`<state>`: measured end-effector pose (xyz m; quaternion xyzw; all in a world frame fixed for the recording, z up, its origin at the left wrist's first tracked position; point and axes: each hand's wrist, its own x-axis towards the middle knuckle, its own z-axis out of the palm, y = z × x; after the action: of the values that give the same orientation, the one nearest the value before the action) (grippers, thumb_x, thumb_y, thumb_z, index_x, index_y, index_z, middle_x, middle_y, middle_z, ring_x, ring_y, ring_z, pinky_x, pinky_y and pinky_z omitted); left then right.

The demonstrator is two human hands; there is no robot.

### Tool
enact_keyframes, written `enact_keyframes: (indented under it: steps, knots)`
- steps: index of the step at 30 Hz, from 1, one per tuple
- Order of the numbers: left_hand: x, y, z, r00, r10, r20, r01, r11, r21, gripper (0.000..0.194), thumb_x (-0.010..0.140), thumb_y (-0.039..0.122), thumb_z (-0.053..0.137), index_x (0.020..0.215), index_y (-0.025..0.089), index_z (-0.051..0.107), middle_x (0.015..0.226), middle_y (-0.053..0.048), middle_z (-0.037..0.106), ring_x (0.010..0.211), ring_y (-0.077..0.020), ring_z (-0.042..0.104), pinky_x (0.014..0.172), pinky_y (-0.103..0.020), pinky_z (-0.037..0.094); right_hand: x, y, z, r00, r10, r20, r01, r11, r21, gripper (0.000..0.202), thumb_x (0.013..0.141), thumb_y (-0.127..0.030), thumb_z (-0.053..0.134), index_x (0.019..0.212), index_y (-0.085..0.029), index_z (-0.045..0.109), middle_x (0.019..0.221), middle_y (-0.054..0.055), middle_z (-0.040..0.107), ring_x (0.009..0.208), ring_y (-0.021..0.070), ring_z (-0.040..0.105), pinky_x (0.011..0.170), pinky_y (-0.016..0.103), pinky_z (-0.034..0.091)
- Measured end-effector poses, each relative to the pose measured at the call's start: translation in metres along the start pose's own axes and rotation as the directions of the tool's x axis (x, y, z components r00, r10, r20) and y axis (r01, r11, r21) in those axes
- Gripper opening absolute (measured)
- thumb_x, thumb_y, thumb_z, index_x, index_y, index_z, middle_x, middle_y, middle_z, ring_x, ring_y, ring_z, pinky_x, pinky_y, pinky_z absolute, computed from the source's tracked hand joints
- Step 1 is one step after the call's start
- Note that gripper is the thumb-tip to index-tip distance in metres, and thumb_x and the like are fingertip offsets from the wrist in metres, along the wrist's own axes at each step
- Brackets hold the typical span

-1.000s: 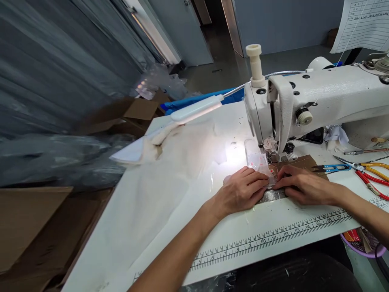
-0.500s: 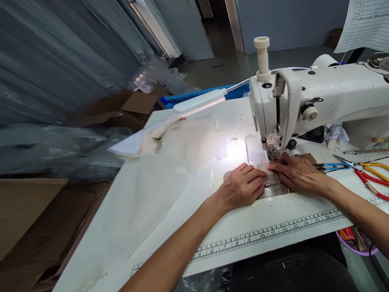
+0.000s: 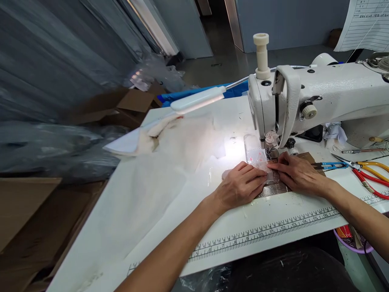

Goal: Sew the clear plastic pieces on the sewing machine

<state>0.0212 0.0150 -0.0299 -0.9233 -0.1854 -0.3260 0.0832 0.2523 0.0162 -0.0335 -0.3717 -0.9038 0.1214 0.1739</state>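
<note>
Head view: against a second ago, the right hand (image 3: 299,174) has come forward from the near edge of the clear plastic piece (image 3: 254,154) and lies closer to the presser foot, covering more of the brown card (image 3: 306,157); the left hand (image 3: 243,182) keeps nearly the same place. The clear piece lies just in front of the white sewing machine (image 3: 340,89), partly under both hands. The left fingers lie together over its near side; the right thumb and forefinger are at its right side, but I cannot tell whether either hand grips it. The hands hide its near end. On the table (image 3: 273,207), pale sheer material (image 3: 161,190) spreads to the left beneath a lamp (image 3: 197,99), and blue snips (image 3: 332,166) lie beyond the right hand. Numbers including 10 and 12 read along the measuring scale (image 3: 261,235); handwriting on the form (image 3: 364,24) is too small to read.
</note>
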Motion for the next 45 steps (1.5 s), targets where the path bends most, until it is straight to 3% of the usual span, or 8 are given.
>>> enact_keyframes:
  steps: [8, 16, 21, 29, 33, 39, 45]
  knots:
    - [-0.001, 0.000, 0.000, 0.999, -0.021, 0.034, 0.021, 1.000, -0.023, 0.008, 0.092, 0.011, 0.055, 0.096, 0.016, 0.061, 0.091, -0.003, 0.073, 0.070, -0.0131, 0.061, 0.063, -0.029, 0.047, 0.000, -0.003, -0.002, 1.000, 0.002, -0.007, -0.002, 1.000, 0.021, 0.040, 0.096, -0.022, 0.040, 0.130, -0.018, 0.060, 0.107, 0.014, 0.057, 0.090, 0.0232, 0.058, 0.080, 0.043, 0.055]
    - [0.000, 0.001, -0.001, 0.999, -0.020, 0.036, 0.020, 1.000, -0.005, 0.008, 0.092, 0.010, 0.055, 0.093, 0.016, 0.060, 0.090, -0.003, 0.073, 0.069, -0.0134, 0.061, 0.061, -0.029, 0.047, -0.007, -0.006, -0.011, 0.998, 0.066, -0.020, -0.060, 0.976, 0.207, 0.040, 0.096, -0.019, 0.041, 0.129, -0.019, 0.063, 0.109, 0.012, 0.059, 0.094, 0.0205, 0.060, 0.089, 0.041, 0.054]
    - [0.002, 0.002, -0.003, 0.999, -0.010, 0.035, 0.009, 0.999, 0.040, 0.008, 0.093, 0.011, 0.054, 0.091, 0.017, 0.060, 0.094, -0.004, 0.072, 0.068, -0.0128, 0.060, 0.061, -0.030, 0.045, -0.007, -0.009, -0.012, 0.999, -0.004, 0.043, -0.003, 0.988, 0.156, 0.037, 0.093, -0.017, 0.045, 0.121, -0.021, 0.069, 0.106, 0.012, 0.058, 0.097, 0.0220, 0.058, 0.087, 0.041, 0.054]
    - [-0.001, 0.001, -0.002, 0.999, -0.014, 0.044, 0.013, 1.000, 0.021, 0.008, 0.092, 0.010, 0.056, 0.095, 0.016, 0.060, 0.093, -0.005, 0.073, 0.070, -0.0143, 0.061, 0.063, -0.031, 0.047, -0.005, -0.009, -0.010, 0.997, 0.055, 0.060, -0.061, 0.994, 0.091, 0.039, 0.093, -0.017, 0.042, 0.124, -0.019, 0.066, 0.105, 0.012, 0.058, 0.095, 0.0227, 0.059, 0.085, 0.040, 0.054]
    - [-0.003, 0.000, 0.000, 0.999, -0.030, 0.031, 0.030, 1.000, 0.008, 0.009, 0.091, 0.009, 0.055, 0.096, 0.016, 0.060, 0.093, -0.005, 0.073, 0.073, -0.0149, 0.064, 0.065, -0.032, 0.049, -0.005, -0.009, -0.010, 0.997, 0.063, 0.049, -0.068, 0.992, 0.102, 0.040, 0.090, -0.014, 0.044, 0.123, -0.018, 0.067, 0.106, 0.012, 0.059, 0.095, 0.0228, 0.060, 0.086, 0.040, 0.054]
    - [-0.003, 0.000, 0.001, 0.999, -0.024, 0.045, 0.024, 1.000, -0.008, 0.011, 0.091, 0.009, 0.055, 0.097, 0.017, 0.060, 0.093, -0.004, 0.073, 0.074, -0.0150, 0.065, 0.064, -0.031, 0.049, -0.006, -0.005, -0.011, 0.992, 0.125, -0.008, -0.119, 0.960, 0.253, 0.042, 0.094, -0.015, 0.043, 0.130, -0.021, 0.062, 0.108, 0.010, 0.064, 0.093, 0.0199, 0.063, 0.091, 0.039, 0.054]
    - [-0.001, 0.001, 0.001, 0.999, -0.011, 0.042, 0.011, 1.000, -0.002, 0.009, 0.091, 0.009, 0.056, 0.096, 0.016, 0.059, 0.091, -0.005, 0.072, 0.073, -0.0149, 0.064, 0.063, -0.030, 0.047, -0.007, -0.006, -0.009, 0.990, 0.126, -0.058, -0.108, 0.964, 0.242, 0.040, 0.093, -0.013, 0.044, 0.126, -0.017, 0.066, 0.103, 0.011, 0.065, 0.090, 0.0207, 0.064, 0.087, 0.038, 0.055]
